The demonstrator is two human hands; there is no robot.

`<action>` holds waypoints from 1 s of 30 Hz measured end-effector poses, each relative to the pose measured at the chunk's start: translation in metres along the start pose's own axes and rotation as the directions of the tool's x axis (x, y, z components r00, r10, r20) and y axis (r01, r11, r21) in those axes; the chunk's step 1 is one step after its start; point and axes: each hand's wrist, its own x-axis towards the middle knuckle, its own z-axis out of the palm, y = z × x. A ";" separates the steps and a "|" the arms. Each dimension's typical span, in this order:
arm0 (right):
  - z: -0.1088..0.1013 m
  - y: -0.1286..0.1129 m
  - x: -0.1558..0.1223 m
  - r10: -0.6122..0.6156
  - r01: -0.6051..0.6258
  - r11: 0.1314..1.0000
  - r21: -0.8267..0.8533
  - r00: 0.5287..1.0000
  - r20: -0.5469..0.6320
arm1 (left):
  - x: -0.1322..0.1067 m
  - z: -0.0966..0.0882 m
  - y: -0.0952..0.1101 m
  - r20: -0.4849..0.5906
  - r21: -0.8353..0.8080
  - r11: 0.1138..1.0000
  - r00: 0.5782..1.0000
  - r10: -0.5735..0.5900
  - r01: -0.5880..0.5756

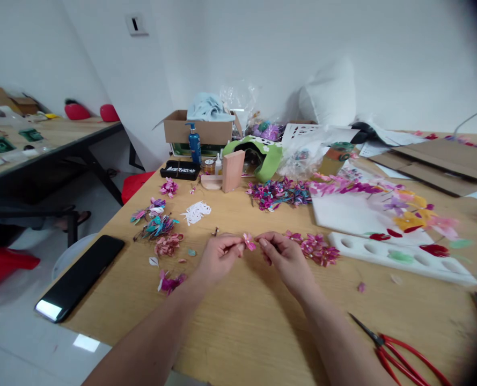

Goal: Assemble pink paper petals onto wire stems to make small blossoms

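Observation:
A small pink artificial flower [249,242] is pinched between the thumb and fingertips of my left hand [219,257]. Just right of it, my right hand [285,258] is closed in a pinch; whatever its fingertips hold is too small to make out. Beside my right hand lies a bunch of magenta flowers [318,249]. To the left of my left hand are dusty-pink flowers [169,244], teal flowers [158,226] and a purple flower cluster [172,282]. White petal-shaped pieces [197,213] lie in a pile beyond my left hand.
A black phone [81,276] rests at the table's left edge. Red-handled scissors [395,346] lie at front right, near a white foam block with holes [399,252]. Behind stand a wooden block [233,170], a blue pump bottle [195,145] and a cardboard box [177,128].

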 end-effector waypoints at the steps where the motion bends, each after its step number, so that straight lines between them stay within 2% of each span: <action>1: 0.001 -0.002 -0.001 -0.004 0.006 0.999 -0.036 0.999 0.034 | 0.001 -0.001 -0.002 -0.038 -0.009 0.999 0.998 -0.045 0.045; 4: 0.006 -0.008 -0.004 -0.041 0.061 0.984 -0.165 0.992 0.124 | 0.004 -0.004 -0.008 -0.110 0.037 0.993 0.988 -0.110 0.114; 9: 0.014 -0.017 -0.012 -0.169 0.213 0.922 -0.322 0.973 0.161 | 0.005 -0.003 -0.018 -0.119 0.288 0.953 0.991 -0.065 0.097; 13: 0.016 -0.018 -0.014 -0.269 0.313 0.878 -0.363 0.949 0.165 | 0.003 0.001 -0.016 -0.036 0.515 0.857 0.999 -0.001 0.020; 17: 0.012 -0.016 -0.013 -0.320 0.370 0.838 -0.400 0.929 0.187 | -0.001 0.005 -0.011 0.115 0.648 0.753 0.992 0.057 -0.118; 21: 0.005 -0.013 -0.010 -0.321 0.348 0.828 -0.439 0.937 0.138 | -0.004 0.006 -0.009 0.237 0.643 0.731 0.967 0.097 -0.231; 27: 0.000 -0.006 -0.003 -0.253 0.240 0.868 -0.434 0.967 0.027 | -0.004 0.003 -0.007 0.392 0.453 0.814 0.901 0.185 -0.364; 30: -0.002 -0.003 0.000 -0.164 0.155 0.914 -0.376 0.986 0.007 | -0.003 0.002 -0.004 0.399 0.371 0.852 0.892 0.213 -0.370</action>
